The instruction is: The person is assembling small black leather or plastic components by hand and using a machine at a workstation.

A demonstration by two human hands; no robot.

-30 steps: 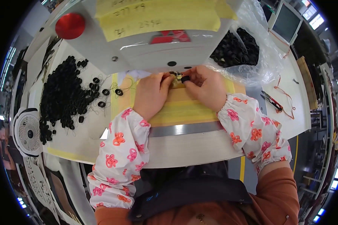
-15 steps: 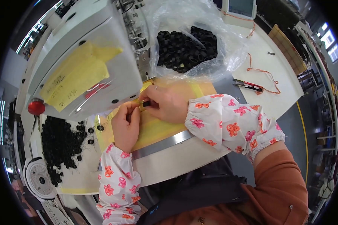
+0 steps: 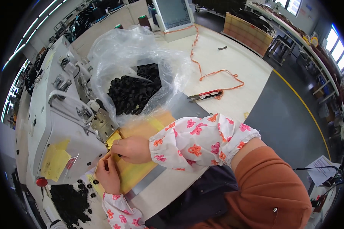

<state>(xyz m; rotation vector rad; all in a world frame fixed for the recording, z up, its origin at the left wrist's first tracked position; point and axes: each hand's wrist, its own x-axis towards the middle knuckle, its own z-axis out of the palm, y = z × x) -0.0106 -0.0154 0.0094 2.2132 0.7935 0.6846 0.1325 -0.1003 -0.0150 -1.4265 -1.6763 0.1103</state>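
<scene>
Workshop tabletop carries a grey machine at its left edge; both hands, left hand and right hand, pinch a small part, too hidden to tell its axis, on the yellow plate.

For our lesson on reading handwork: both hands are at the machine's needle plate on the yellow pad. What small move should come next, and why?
Probably nudge the small part forward under the machine head. The right hand and left hand both pinch at the metal plate on the yellow pad, so the part seems almost placed; it is hidden by the fingers.
</scene>
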